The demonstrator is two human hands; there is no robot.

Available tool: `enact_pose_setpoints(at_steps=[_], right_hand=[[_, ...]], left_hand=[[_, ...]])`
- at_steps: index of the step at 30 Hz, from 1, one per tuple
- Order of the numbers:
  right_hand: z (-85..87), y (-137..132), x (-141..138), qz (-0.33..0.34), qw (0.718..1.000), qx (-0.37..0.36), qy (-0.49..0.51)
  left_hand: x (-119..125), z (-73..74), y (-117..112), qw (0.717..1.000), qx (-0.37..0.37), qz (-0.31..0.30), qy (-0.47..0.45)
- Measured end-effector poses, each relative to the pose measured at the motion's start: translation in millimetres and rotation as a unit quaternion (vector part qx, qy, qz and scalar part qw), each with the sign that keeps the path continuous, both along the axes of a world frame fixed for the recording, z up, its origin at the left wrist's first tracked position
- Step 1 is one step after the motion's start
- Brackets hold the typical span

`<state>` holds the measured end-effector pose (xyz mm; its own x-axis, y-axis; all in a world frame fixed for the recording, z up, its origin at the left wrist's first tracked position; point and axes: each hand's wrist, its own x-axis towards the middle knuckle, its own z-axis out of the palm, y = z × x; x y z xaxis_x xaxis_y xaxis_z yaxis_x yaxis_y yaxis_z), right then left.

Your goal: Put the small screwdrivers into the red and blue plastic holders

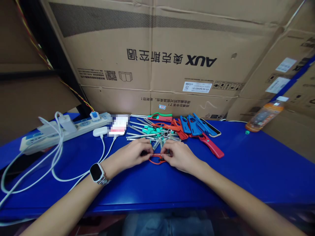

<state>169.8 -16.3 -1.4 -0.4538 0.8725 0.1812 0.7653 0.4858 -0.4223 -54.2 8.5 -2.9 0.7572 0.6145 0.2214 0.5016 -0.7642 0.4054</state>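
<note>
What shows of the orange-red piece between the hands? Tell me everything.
The orange-red piece looks like plastic, with a curved open loop on its near side and a small dark part beside the right hand. It sits crosswise over the blue table, nearer than the metal rods. The left hand pinches its left, the right hand its right, partly hiding it.

Phone (119,124): nine o'clock, screen too blurry.
Red handle (156,154): six o'clock, fingers (148,156) hide bits.
Legs (169,226): six o'clock, cut off.
</note>
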Motion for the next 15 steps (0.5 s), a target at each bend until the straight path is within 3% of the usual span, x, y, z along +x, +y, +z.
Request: enact_pose_setpoints(at_steps=[5, 10, 15], right_hand=[[-0.5, 4.9, -2.9, -0.025, 0.999, -0.016, 0.016], [2.7, 9.7, -4.9, -0.006, 0.999, -0.042, 0.013], [2.7, 13.5, -6.7, -0.049, 0.993, -0.099, 0.04]], left_hand=[[-0.8, 0.9, -0.2, 1.0, 0.013, -0.002, 0.017], [-1.7, -2.3, 1.9, 1.0, -0.023, 0.008, -0.003], [1.4, -6.1, 3.7, 0.997, -0.063, 0.031, -0.045]])
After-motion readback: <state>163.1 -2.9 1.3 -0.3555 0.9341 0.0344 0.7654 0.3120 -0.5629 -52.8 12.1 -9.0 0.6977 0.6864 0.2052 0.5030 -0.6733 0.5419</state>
